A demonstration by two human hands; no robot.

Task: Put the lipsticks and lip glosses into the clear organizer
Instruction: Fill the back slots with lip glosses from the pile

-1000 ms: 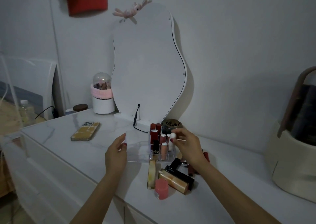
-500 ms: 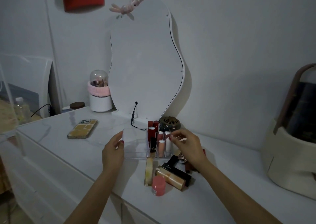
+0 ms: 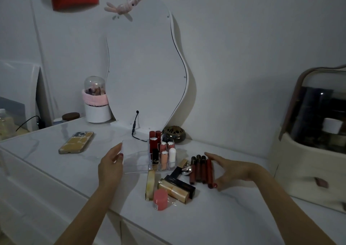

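Note:
The clear organizer (image 3: 134,160) stands on the white dresser top in front of the mirror. Its right slots hold several upright lipsticks, among them a white tube (image 3: 172,155) and two tall red ones (image 3: 155,139). My left hand (image 3: 110,167) rests against the organizer's left wall. To the right lie several dark red lip glosses (image 3: 201,169) side by side. My right hand (image 3: 231,170) spreads around their right side, thumb and fingers apart, touching the outermost tube. More lipsticks lie in front: a gold tube (image 3: 150,184), a gold-and-black one (image 3: 176,188) and a pink pot (image 3: 160,199).
A phone (image 3: 76,142) lies at the left. A wavy mirror (image 3: 146,72) stands behind, with a cable and a bronze jar (image 3: 175,134) at its foot. A white brush holder (image 3: 96,104) sits back left. A cream cosmetics case (image 3: 314,139) fills the right.
My right hand has let go of the white tube, now standing in the organizer, and moved right and down to the row of dark red lip glosses. My left hand stayed on the organizer.

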